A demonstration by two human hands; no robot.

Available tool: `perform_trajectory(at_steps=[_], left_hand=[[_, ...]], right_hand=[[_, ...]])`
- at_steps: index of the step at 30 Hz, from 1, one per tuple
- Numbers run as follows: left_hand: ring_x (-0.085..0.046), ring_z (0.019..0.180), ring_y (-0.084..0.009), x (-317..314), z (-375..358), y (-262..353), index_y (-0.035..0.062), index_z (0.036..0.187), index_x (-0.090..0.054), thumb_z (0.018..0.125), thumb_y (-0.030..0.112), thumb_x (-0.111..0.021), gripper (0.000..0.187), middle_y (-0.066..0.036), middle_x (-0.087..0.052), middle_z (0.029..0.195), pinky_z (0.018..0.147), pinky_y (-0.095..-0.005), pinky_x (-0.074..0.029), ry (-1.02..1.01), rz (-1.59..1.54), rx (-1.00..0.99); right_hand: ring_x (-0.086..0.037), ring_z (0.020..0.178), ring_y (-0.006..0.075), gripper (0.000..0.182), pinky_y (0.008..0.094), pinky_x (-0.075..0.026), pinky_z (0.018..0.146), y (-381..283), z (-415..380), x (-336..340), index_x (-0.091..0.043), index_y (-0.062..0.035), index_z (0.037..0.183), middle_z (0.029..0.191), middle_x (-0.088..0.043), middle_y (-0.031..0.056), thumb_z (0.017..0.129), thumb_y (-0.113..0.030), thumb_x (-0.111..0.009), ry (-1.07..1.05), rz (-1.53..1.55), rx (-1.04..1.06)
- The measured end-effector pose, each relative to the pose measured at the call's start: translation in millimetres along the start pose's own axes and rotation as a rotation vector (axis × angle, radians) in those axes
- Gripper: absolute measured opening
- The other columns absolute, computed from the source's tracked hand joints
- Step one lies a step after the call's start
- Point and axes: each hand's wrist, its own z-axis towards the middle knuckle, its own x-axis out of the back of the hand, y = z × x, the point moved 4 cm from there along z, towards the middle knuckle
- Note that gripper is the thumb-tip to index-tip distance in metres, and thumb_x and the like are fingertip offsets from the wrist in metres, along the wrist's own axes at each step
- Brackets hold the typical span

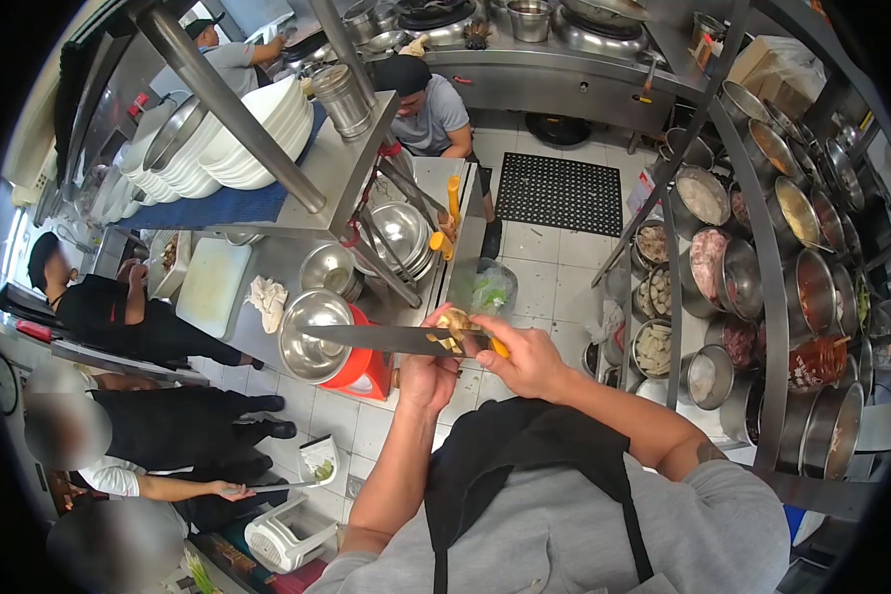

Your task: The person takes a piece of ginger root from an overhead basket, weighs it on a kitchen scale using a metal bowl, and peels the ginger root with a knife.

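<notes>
My right hand (527, 358) is closed round the yellow handle of a large knife (386, 340), whose broad blade points left. My left hand (429, 379) grips a knobbly, brown-skinned piece of ginger (455, 319) with pale cut patches. The blade lies across it, and small yellowish bits show on the steel near the handle. Just left of my hands, a steel bowl (312, 332) sits on a red kitchen scale (368, 368). Beyond my hands is a bin lined with clear plastic (495, 287), with green scraps in it.
At left, a steel counter holds a white cutting board (215, 277), a crumpled cloth (267, 302) and nested bowls (401, 233). A rack (678, 297) of food-filled pots stands right. Several co-workers are around; one holds a long-handled dustpan (317, 463). A black mat (559, 193) lies ahead.
</notes>
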Motion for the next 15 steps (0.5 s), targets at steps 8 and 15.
perform_trajectory(at_steps=[8, 15], left_hand=[[-0.063, 0.11, -0.0182, 3.0, -2.9, -0.6, -0.0028, 0.136, -0.047, 0.092, 0.01, -0.062, 0.048, -0.011, -0.061, 0.122, 0.098, -0.0316, -0.05, 0.031, -0.009, -0.009], [-0.065, 0.107, -0.0255, 15.8, -4.9, -6.4, -0.0024, 0.135, -0.049, 0.096, 0.01, -0.058, 0.042, -0.014, -0.063, 0.117, 0.091, -0.0402, -0.055, 0.016, 0.019, -0.034]], right_hand=[[-0.067, 0.069, 0.0355, 0.058, 0.0459, -0.052, 0.06, 1.0, -1.7, -0.3, -0.053, -0.0098, 0.135, 0.078, -0.068, 0.014, 0.094, -0.051, -0.057, 0.063, -0.051, 0.102], [-0.067, 0.068, 0.0364, 0.052, 0.0453, -0.053, 0.06, 50.1, 0.8, -5.3, -0.055, -0.0111, 0.13, 0.075, -0.068, 0.0151, 0.095, -0.05, -0.056, 0.18, -0.171, 0.01]])
